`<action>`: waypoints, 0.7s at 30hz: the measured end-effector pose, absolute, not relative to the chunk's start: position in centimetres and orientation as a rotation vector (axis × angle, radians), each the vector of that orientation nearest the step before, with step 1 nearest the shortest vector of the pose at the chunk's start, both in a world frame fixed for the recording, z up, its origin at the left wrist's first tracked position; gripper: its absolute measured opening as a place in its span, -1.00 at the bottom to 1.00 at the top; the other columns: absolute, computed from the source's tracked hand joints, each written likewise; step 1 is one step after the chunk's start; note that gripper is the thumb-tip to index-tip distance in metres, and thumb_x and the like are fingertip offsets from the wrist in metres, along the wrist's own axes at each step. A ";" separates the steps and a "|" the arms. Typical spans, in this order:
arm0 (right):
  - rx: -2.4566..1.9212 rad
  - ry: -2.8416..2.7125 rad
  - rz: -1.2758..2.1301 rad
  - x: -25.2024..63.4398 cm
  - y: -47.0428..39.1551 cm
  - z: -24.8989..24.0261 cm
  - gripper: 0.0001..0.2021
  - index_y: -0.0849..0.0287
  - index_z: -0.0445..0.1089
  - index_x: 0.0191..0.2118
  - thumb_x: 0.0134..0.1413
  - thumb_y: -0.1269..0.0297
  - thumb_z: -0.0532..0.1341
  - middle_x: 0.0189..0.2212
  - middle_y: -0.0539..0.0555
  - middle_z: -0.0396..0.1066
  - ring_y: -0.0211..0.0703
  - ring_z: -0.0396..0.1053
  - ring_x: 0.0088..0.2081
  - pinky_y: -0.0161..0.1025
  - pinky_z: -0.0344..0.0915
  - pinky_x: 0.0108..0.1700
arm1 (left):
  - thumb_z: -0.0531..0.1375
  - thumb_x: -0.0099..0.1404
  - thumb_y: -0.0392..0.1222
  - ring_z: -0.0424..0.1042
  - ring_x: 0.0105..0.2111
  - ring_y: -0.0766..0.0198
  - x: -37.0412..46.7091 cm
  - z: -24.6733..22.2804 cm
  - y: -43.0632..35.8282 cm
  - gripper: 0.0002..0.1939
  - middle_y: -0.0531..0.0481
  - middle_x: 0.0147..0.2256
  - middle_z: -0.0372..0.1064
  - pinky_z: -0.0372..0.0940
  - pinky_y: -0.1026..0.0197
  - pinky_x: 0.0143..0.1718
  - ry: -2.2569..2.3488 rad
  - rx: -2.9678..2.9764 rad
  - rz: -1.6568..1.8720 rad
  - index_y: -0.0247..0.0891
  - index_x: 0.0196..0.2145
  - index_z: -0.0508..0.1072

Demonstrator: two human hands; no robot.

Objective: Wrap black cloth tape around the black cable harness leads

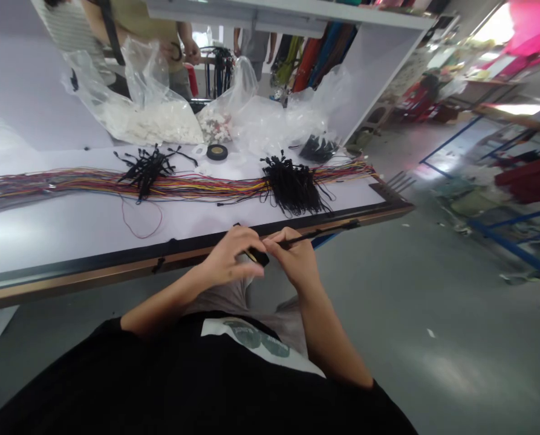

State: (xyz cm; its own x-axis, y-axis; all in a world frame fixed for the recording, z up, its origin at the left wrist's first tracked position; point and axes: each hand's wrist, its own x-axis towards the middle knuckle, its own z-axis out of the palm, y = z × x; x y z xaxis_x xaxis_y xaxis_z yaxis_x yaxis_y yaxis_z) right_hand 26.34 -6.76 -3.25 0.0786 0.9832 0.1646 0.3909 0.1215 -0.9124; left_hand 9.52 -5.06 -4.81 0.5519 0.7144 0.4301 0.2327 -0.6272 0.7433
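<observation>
At the table's front edge, my right hand (293,254) pinches a thin black taped cable (322,232) that runs off to the right. Close beside it, my left hand (233,257) curls round a black tape roll (257,256), whose yellowish core partly shows; the fingers are slightly blurred. Behind my hands, a long bundle of coloured wires (206,186) lies across the white table (192,220). A heap of black connectors and leads (294,186) rests on the bundle at the right, and a smaller black heap (147,172) at the left.
Another tape roll (217,152) lies behind the wires. Clear plastic bags of white parts (156,124) line the back, beneath a shelf (292,7). People stand beyond the table. Blue-framed racks (510,241) are at the right.
</observation>
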 end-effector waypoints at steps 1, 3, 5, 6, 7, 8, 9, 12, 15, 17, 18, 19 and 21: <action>-1.381 -1.502 0.818 26.3 -6.7 -3.1 -0.83 0.14 0.31 -0.60 -0.17 0.22 0.27 -0.52 0.00 0.45 -0.18 0.38 -0.40 -0.21 0.25 -0.29 | 0.19 0.13 0.04 0.33 -0.29 0.23 9.5 -4.7 -4.8 -0.69 -0.08 -0.30 0.36 0.25 0.16 -0.19 0.866 2.106 1.000 -0.26 -0.31 0.40; -1.303 -1.564 0.792 26.2 -6.6 -2.9 -0.82 0.14 0.28 -0.62 -0.17 0.24 0.27 -0.50 0.00 0.44 -0.18 0.38 -0.38 -0.22 0.25 -0.26 | 0.13 0.19 -0.09 0.30 -0.42 0.32 9.6 -4.5 -4.4 -0.81 0.01 -0.41 0.34 0.22 0.26 -0.35 1.054 2.048 0.964 -0.28 -0.36 0.39; -1.258 -1.611 0.726 25.9 -6.4 -2.8 -0.81 0.13 0.26 -0.62 -0.15 0.25 0.26 -0.52 -0.01 0.41 -0.19 0.36 -0.39 -0.22 0.25 -0.26 | 0.12 0.19 -0.13 0.27 -0.48 0.34 9.8 -4.2 -4.1 -0.83 0.05 -0.48 0.32 0.17 0.30 -0.42 1.110 2.100 0.848 -0.28 -0.44 0.39; -1.257 -1.628 0.695 25.7 -6.3 -2.9 -0.81 0.12 0.26 -0.62 -0.12 0.24 0.24 -0.53 -0.01 0.39 -0.19 0.36 -0.39 -0.22 0.26 -0.26 | 0.11 0.19 -0.13 0.27 -0.48 0.33 9.9 -4.2 -4.0 -0.82 0.04 -0.50 0.31 0.16 0.29 -0.41 1.121 2.140 0.805 -0.28 -0.47 0.38; -1.273 -1.645 0.663 25.6 -6.3 -3.0 -0.82 0.12 0.27 -0.59 -0.09 0.22 0.22 -0.52 -0.01 0.38 -0.19 0.35 -0.38 -0.22 0.26 -0.26 | 0.10 0.20 -0.13 0.28 -0.47 0.32 10.0 -4.1 -3.9 -0.81 0.03 -0.50 0.32 0.16 0.28 -0.40 1.137 2.176 0.781 -0.27 -0.49 0.38; -1.306 -1.663 0.630 25.5 -6.3 -3.2 -0.84 0.12 0.30 -0.55 -0.06 0.20 0.20 -0.49 0.00 0.38 -0.18 0.35 -0.37 -0.22 0.26 -0.26 | 0.09 0.21 -0.14 0.29 -0.46 0.29 10.2 -4.2 -3.9 -0.80 0.01 -0.49 0.33 0.16 0.26 -0.37 1.160 2.205 0.772 -0.27 -0.48 0.39; -1.357 -1.688 0.600 25.5 -6.3 -3.4 -0.86 0.12 0.33 -0.47 -0.04 0.18 0.19 -0.46 0.01 0.39 -0.18 0.35 -0.36 -0.22 0.26 -0.26 | 0.07 0.22 -0.16 0.31 -0.43 0.26 10.3 -4.2 -3.9 -0.82 -0.01 -0.48 0.34 0.17 0.24 -0.34 1.181 2.227 0.772 -0.26 -0.47 0.39; -1.560 -1.865 0.553 25.5 -6.4 -3.7 -0.78 0.13 0.35 -0.22 0.05 0.15 0.12 -0.35 0.05 0.42 -0.16 0.37 -0.34 -0.22 0.26 -0.28 | 0.04 0.19 -0.29 0.31 -0.38 0.22 10.7 -4.7 -3.8 -0.86 -0.04 -0.44 0.36 0.17 0.22 -0.28 1.226 2.213 0.819 -0.24 -0.46 0.37; -1.695 -2.156 0.459 25.6 -6.5 -3.4 -0.72 0.12 0.35 -0.13 0.17 0.15 0.00 -0.28 0.10 0.44 -0.12 0.39 -0.27 -0.22 0.22 -0.29 | 0.04 0.16 -0.32 0.25 -0.46 0.28 11.0 -5.2 -3.7 -0.84 0.04 -0.53 0.26 0.14 0.25 -0.35 1.252 2.039 0.847 -0.24 -0.56 0.27; -1.731 -2.339 0.307 25.6 -6.5 -3.0 -0.69 0.11 0.35 -0.08 0.20 0.17 -0.04 -0.24 0.14 0.46 -0.08 0.39 -0.23 -0.21 0.17 -0.27 | 0.03 0.17 -0.27 0.18 -0.52 0.33 11.1 -5.5 -3.7 -0.79 0.10 -0.59 0.16 0.10 0.28 -0.42 1.254 1.895 0.853 -0.24 -0.61 0.18; -1.735 -2.412 0.217 25.6 -6.4 -2.8 -0.68 0.11 0.35 -0.06 0.20 0.18 -0.04 -0.24 0.15 0.47 -0.07 0.40 -0.23 -0.19 0.15 -0.25 | 0.03 0.17 -0.26 0.15 -0.54 0.35 11.2 -5.6 -3.8 -0.77 0.12 -0.61 0.12 0.09 0.29 -0.44 1.253 1.833 0.862 -0.24 -0.62 0.15; -1.731 -2.470 0.123 25.6 -6.3 -2.7 -0.68 0.12 0.35 -0.05 0.19 0.20 -0.03 -0.25 0.15 0.48 -0.06 0.40 -0.23 -0.18 0.12 -0.23 | 0.03 0.17 -0.25 0.14 -0.55 0.36 11.2 -5.6 -3.9 -0.76 0.13 -0.62 0.11 0.08 0.30 -0.46 1.252 1.781 0.873 -0.24 -0.63 0.13; -1.700 -2.538 -0.052 25.5 -6.0 -2.6 -0.68 0.15 0.35 -0.04 0.15 0.22 0.01 -0.29 0.15 0.51 -0.05 0.40 -0.25 -0.14 0.07 -0.19 | 0.04 0.17 -0.25 0.16 -0.57 0.37 11.2 -5.6 -4.1 -0.76 0.13 -0.63 0.13 0.08 0.30 -0.47 1.241 1.696 0.882 -0.24 -0.63 0.14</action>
